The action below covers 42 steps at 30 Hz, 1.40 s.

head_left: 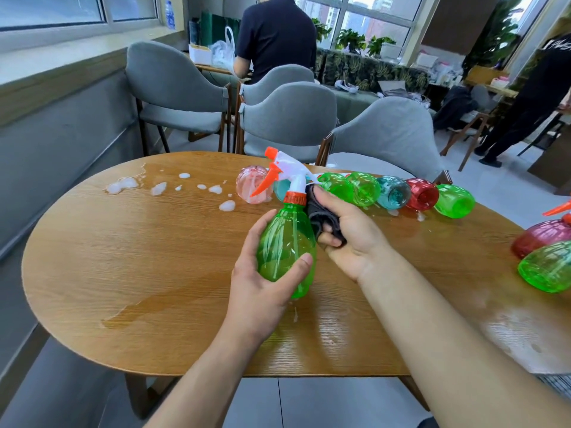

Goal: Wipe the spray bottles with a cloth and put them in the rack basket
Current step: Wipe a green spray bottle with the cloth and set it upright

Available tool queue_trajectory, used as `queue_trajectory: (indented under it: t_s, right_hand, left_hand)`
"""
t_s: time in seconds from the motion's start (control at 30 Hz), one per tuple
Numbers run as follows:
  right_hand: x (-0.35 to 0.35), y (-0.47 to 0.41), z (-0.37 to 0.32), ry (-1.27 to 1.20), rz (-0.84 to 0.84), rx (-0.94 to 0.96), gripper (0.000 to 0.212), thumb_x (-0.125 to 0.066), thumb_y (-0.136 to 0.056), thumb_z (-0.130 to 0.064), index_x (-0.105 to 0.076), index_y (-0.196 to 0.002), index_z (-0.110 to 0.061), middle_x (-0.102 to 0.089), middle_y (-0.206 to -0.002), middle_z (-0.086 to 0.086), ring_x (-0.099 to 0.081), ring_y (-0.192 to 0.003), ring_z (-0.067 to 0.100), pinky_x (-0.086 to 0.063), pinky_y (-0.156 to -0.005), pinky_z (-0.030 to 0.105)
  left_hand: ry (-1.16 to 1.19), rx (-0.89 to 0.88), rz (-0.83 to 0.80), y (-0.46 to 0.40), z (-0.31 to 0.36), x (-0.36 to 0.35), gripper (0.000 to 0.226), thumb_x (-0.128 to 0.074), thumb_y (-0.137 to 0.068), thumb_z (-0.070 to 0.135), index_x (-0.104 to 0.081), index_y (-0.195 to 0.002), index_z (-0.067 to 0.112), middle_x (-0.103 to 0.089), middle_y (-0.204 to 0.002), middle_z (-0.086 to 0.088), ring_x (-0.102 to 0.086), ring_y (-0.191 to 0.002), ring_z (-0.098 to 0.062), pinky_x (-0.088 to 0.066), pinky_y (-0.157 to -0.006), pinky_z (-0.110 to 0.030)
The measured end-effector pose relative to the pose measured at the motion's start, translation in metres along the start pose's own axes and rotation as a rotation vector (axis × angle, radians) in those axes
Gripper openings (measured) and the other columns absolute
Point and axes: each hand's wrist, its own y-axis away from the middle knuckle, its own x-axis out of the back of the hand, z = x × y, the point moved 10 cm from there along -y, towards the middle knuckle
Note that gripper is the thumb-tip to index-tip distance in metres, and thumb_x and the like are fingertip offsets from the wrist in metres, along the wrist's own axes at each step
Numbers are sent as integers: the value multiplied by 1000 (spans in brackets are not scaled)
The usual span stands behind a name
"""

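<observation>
My left hand (262, 282) grips a green spray bottle (285, 242) round its body, holding it over the wooden table (139, 273) with its white and orange trigger head pointing away from me. My right hand (349, 239) holds a dark grey cloth (321, 217) against the bottle's right shoulder, near the orange collar. Behind them a row of spray bottles lies on its side: a pink one (250, 183), green ones (364, 188), a teal one (394, 193), a red one (421, 194) and another green one (454, 200).
Foam blobs (159, 188) and a wet streak (139, 310) mark the table's left half. A red bottle (540, 236) and a green bottle (547, 267) lie at the right edge. A wire basket corner (556, 384) shows lower right. Grey chairs (290, 118) stand behind the table; people stand farther back.
</observation>
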Motion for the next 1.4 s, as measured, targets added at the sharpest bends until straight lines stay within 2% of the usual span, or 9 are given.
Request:
queue_trajectory:
  t_s: [0.27, 0.37, 0.5, 0.63, 0.77, 0.9, 1.07, 1.27, 1.4]
  right_hand:
    - [-1, 8, -3, 29, 3, 29, 12, -62, -103, -18, -69, -94, -13, -57, -66, -3, -35, -41, 4, -21, -31, 14]
    - [-7, 27, -27, 41, -24, 285, 7, -68, -99, -13, -75, -99, -13, -69, -77, -1, -54, -52, 4, -39, -41, 16]
    - [-23, 56, -56, 795, 45, 884, 7, -81, -91, -14, -81, -95, -20, -71, -98, -1, -68, -92, 5, -52, -82, 20]
    - [1, 48, -61, 881, 247, 907, 6, -80, -91, -19, -81, -97, -22, -67, -98, -8, -67, -94, 6, -56, -87, 30]
    - [-4, 62, -64, 854, 86, 1007, 9, -81, -92, -16, -81, -101, -17, -65, -99, -3, -66, -96, 11, -52, -86, 21]
    - [44, 48, -73, 840, 259, 895, 10, -81, -91, -15, -81, -98, -22, -65, -97, -7, -66, -92, 7, -56, -85, 34]
    - [48, 80, -55, 703, 73, 905, 9, -79, -93, -14, -80, -99, -21, -64, -100, -3, -67, -97, 17, -52, -85, 22]
    - [106, 56, -54, 481, 264, 703, 12, -77, -94, -13, -81, -96, -25, -73, -101, 0, -71, -98, 8, -53, -89, 25]
    - [118, 56, -57, 281, 270, 562, 8, -78, -95, -22, -82, -101, -20, -80, -102, 2, -75, -101, 16, -58, -91, 33]
  left_hand:
    - [-37, -29, -31, 4, 6, -1, 74, -90, -86, 17, -54, -148, 34, -72, -132, 13, -70, -122, -11, -58, -107, -42]
    - [-41, -48, 2, 2, 6, 4, 73, -90, -86, 17, -54, -149, 33, -72, -131, 11, -70, -121, -11, -58, -105, -42]
    - [-65, -37, 12, 3, 1, -1, 72, -89, -86, 19, -55, -149, 31, -72, -135, 7, -68, -127, -13, -56, -109, -43]
    - [-18, -9, 21, 0, -2, -7, 71, -86, -82, 25, -57, -147, 33, -73, -132, 3, -71, -122, -16, -58, -103, -57]
    - [-33, -30, 2, -1, 6, -20, 70, -84, -84, 20, -56, -148, 28, -72, -136, 6, -68, -127, -13, -55, -110, -48]
    - [2, -8, -12, -3, 4, -36, 71, -90, -85, 21, -57, -147, 32, -74, -131, 4, -71, -121, -16, -60, -102, -54]
    - [-36, 5, -7, -6, 6, -54, 72, -89, -83, 34, -55, -147, 42, -70, -137, 13, -67, -129, -12, -57, -106, -49]
    - [-72, 27, -163, 4, 13, -79, 85, -87, -78, 35, -46, -150, 57, -64, -142, 19, -70, -124, -17, -65, -83, -52]
    - [-289, -139, -260, 10, 35, -91, 103, -92, -73, 51, -35, -159, 53, -50, -158, 21, -53, -144, -12, -50, -114, -53]
